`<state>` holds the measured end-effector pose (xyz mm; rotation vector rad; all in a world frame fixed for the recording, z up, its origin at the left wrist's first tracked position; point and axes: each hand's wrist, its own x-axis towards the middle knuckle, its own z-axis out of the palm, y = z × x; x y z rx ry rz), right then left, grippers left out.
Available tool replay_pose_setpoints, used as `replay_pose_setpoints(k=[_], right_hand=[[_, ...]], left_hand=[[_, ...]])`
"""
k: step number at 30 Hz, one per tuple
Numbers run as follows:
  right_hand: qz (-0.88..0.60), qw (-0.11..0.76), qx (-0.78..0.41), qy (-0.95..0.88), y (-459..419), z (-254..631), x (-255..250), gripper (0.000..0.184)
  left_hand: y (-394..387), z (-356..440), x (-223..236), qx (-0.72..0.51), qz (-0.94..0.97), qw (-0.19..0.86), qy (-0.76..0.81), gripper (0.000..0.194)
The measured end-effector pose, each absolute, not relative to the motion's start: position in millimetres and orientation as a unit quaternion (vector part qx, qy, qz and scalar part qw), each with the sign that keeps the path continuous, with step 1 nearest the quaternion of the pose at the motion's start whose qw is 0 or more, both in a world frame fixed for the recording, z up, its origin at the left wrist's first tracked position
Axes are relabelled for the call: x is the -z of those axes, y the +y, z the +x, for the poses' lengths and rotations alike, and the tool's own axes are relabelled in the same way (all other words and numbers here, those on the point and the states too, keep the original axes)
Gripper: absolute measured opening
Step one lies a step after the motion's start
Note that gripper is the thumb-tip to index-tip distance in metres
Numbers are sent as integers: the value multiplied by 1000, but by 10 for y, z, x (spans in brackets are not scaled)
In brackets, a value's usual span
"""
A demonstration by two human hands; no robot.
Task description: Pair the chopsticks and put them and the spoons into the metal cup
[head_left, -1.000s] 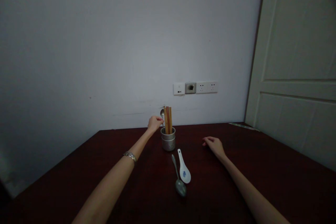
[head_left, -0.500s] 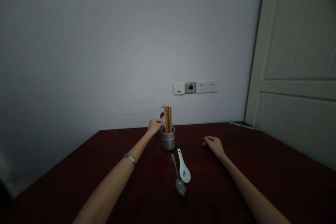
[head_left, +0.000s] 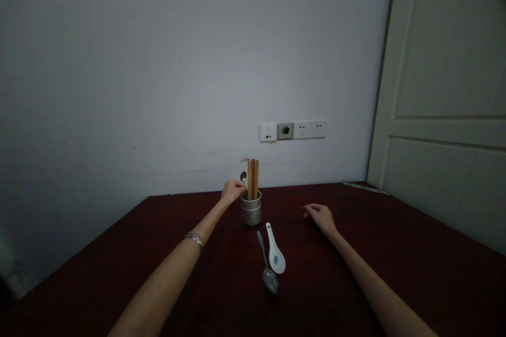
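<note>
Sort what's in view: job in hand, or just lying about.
Likely the job:
small shiny metal spoon at left fingers
round silver metal holder containing slim brown wooden chopsticks

Seemingly lying about:
white spoon with blue motif
dull grey metal spoon

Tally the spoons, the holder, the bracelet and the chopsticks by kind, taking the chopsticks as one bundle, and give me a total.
Metal spoons: 2 (lying spoon, upright spoon)
White spoon: 1
Grey holder: 1
Chopstick bundle: 1
Bracelet: 1
Total: 6
</note>
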<state>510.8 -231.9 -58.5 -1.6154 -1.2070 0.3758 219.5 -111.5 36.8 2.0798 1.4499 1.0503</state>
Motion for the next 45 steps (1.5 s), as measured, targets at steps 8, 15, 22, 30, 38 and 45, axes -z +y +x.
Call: replay_pose_setpoints(k=[8, 15, 22, 30, 38, 45], right_hand=[[-680, 513, -154, -501, -2322, 5100, 580, 31], [-676, 515, -155, -504, -2343, 5081, 562, 30], [-677, 510, -158, -506, -2345, 5078, 558, 30], [-676, 508, -153, -511, -2340, 5080, 562, 30], [-674, 515, -162, -504, -2319, 5094, 593, 30], [-673, 512, -160, -509, -2316, 5098, 601, 32]], left_hand=[[-1109, 2167, -372, -370, 749, 205, 510, 12], [-1150, 2126, -372, -370, 745, 225, 507, 12], [-1171, 2105, -355, -346, 760, 230, 500, 18], [-1225, 2111, -348, -342, 764, 274, 474, 25], [-1201, 2097, -324, -347, 763, 304, 453, 27], [-1272, 2022, -276, -349, 739, 368, 443, 37]])
